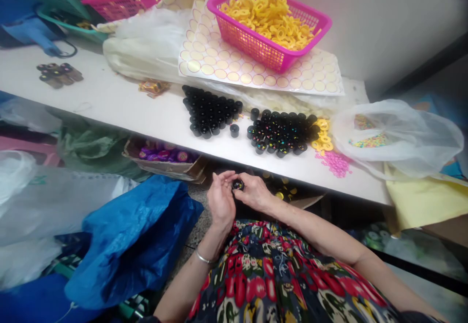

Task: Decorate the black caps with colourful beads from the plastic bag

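A small black cup (238,185) with colored bits inside is pinched between the thumb and fingers of my right hand (255,192), just off the table's front edge. Close on the cup's left side is my left hand (221,198), its fingers stretched out and slightly curled; whether it touches the cup I cannot tell. On the table ahead stand a group of plain black cups (210,111) and, to their right, black cups with colored bits (280,132). Yellow rings (323,135) and pink pieces (335,163) lie beside the right group.
A pink basket (281,64) of yellow rings rests on sticker sheets (234,76) at the back. A clear plastic bag (420,132) with colored bits lies at right. Under the table sits a cardboard box (164,168) of purple items. A blue bag (127,235) is at my left.
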`<action>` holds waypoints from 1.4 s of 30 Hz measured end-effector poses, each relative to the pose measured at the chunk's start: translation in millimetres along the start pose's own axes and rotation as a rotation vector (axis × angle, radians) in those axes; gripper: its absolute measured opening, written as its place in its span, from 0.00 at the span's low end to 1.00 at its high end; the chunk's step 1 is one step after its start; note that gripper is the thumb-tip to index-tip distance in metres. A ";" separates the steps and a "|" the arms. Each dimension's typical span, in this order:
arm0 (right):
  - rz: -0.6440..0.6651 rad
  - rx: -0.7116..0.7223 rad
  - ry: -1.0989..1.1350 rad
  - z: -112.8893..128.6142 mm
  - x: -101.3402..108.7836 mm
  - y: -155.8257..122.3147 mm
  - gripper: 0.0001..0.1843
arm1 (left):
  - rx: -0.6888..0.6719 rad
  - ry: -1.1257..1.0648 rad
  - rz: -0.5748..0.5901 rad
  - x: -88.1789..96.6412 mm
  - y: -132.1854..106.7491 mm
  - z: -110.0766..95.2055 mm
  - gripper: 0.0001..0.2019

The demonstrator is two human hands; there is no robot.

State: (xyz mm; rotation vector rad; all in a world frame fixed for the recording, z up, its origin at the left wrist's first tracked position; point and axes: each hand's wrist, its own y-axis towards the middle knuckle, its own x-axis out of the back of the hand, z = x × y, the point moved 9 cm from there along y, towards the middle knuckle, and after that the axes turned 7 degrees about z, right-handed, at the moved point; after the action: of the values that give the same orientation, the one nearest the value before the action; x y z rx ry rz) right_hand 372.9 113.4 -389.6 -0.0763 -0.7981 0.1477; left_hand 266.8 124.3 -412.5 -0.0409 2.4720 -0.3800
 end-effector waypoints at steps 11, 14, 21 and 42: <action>-0.039 0.032 0.122 5.9 6.5 10.2 0.06 | -0.019 0.248 0.181 5.8 -6.2 13.2 0.16; -0.072 0.040 0.185 7.7 8.2 11.8 0.06 | -0.110 0.345 0.230 5.8 -3.1 9.5 0.16; -0.253 0.087 0.198 9.6 35.0 11.9 0.06 | -0.471 0.839 0.198 -19.4 42.3 -35.9 0.17; -0.238 0.136 0.146 2.6 49.0 25.3 0.05 | -0.660 1.423 -0.060 -40.2 101.6 -75.7 0.09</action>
State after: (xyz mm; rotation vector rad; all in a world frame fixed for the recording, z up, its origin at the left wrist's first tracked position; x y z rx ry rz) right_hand 402.1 146.3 -356.3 0.1349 -0.6440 -0.0289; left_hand 260.2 246.1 -359.9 -0.1596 3.8749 0.6747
